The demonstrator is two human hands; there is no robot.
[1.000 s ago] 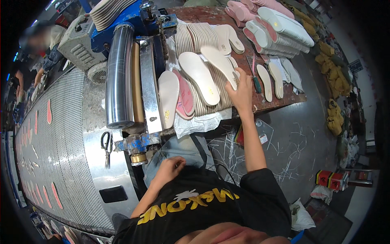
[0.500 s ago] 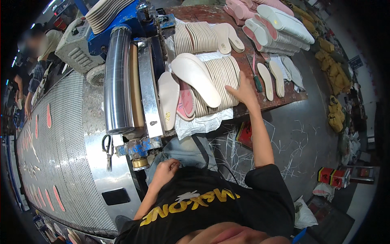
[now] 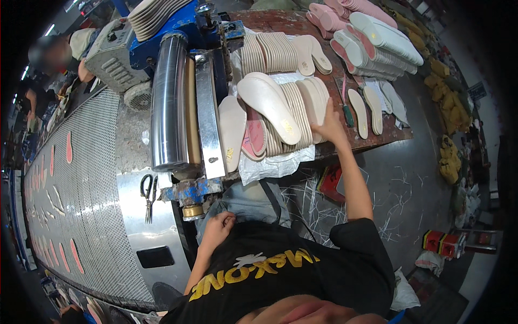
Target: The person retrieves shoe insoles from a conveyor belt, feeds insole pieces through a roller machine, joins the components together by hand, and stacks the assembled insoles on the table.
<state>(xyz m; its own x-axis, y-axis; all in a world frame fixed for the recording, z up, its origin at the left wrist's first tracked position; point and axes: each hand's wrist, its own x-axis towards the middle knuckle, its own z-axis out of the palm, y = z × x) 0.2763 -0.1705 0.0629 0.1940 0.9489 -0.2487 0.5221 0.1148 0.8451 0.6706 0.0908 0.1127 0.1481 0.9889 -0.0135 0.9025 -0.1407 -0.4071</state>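
Observation:
My right hand grips a bunch of beige insoles at the right end of a packed row, thumb on the near side. That bunch leans away from the upright insoles beside it. Across the row lies a single pale insole. To its left, another beige insole rests by pink-faced insoles, partly covered. My left hand is closed with curled fingers over my lap; whatever it may hold is hidden.
Left of the insoles stands a machine with a steel roller. Scissors and a phone lie on its metal edge, beside a mesh belt carrying pink pieces. White insole stacks occupy the far right. Another person stands far left.
The bunch at the row's right end has come apart from the rest and tilted, with my right hand now around it. My left hand stays at my lap. The view has shifted slightly.

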